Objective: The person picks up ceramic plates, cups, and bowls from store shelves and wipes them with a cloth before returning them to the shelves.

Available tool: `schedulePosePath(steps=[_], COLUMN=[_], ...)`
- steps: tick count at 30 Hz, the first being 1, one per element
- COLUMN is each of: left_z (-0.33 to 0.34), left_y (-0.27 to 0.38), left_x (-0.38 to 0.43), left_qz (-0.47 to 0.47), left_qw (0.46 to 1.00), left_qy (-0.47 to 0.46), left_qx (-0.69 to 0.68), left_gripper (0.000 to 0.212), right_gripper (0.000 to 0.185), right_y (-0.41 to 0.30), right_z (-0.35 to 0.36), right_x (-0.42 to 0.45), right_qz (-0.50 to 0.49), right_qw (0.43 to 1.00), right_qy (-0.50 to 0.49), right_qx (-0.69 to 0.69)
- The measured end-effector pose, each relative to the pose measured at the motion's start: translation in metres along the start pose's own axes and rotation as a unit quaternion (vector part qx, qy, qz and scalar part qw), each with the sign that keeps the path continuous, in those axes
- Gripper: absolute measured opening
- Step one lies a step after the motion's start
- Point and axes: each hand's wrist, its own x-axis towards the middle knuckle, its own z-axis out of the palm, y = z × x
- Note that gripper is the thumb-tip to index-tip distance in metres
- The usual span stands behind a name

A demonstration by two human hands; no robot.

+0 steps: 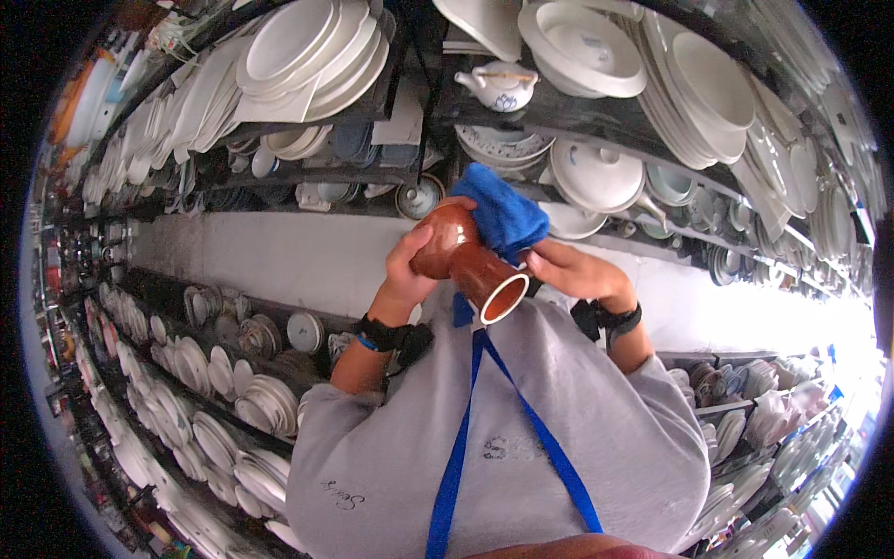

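In front of my chest, a glazed brown ceramic vase (442, 241) is tilted, its white-rimmed mouth facing down and to the right. My left hand (411, 255) grips the rounded body from the left, fingers wrapped over the far side. A folded blue cloth (506, 209) lies against the far right side of the vase. My right hand (576, 269) has its fingers at the cloth's lower end, close to the neck; part of that grip is hidden behind vase and cloth.
Ahead, dark shelves hold stacked white plates (314, 56), a white teapot (501, 85) and a lidded white pot (597, 175). More crockery (265, 405) fills lower shelves at left and right. A blue lanyard (457, 447) hangs over my grey shirt (503, 405).
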Motion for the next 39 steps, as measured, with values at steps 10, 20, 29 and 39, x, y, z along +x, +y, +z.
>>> schedulePosePath(steps=[10, 20, 29, 39], left_z=[-0.019, 0.015, -0.048, -0.06], left_y=[0.0, -0.006, -0.012, 0.052], left_x=[-0.001, -0.004, -0.003, 0.004], left_qz=[0.1, 0.078, -0.001, -0.119], left_qw=[0.974, 0.888, 0.964, 0.982], left_qy=[0.055, 0.042, 0.004, 0.058], left_qx=[0.194, 0.451, 0.264, 0.132], left_gripper=[0.055, 0.055, 0.06, 0.047], right_gripper=[0.076, 0.098, 0.086, 0.085], right_y=[-0.041, -0.058, -0.092, -0.119], right_z=[0.01, 0.032, 0.033, 0.03], right_x=[-0.005, 0.039, 0.057, 0.106], right_qz=[-0.101, -0.044, -0.019, -0.041], right_qw=[0.981, 0.941, 0.959, 0.961], right_qy=[0.162, 0.086, 0.07, -0.024], right_qx=[-0.032, -0.324, -0.274, -0.273])
